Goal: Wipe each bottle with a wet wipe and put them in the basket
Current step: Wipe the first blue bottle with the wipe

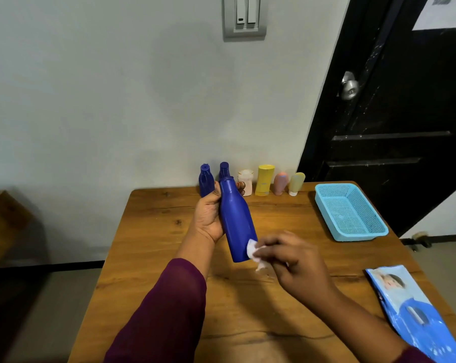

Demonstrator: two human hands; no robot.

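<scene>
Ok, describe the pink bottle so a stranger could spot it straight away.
On the wooden table, bottles line the far edge by the wall. The pink bottle stands second from the right. Both neighbours, a tall bottle and a pale tube, are yellow.

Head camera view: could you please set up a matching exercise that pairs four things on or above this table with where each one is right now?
Things
1. largest blue bottle
2. wipe
3. basket
4. pack of wipes

Places
A. lying at the near right edge of the table
B. gripped by the left hand
C. sitting at the far right of the table, nothing in it
D. pinched by the right hand

Pairs: 1-B, 2-D, 3-C, 4-A
</scene>
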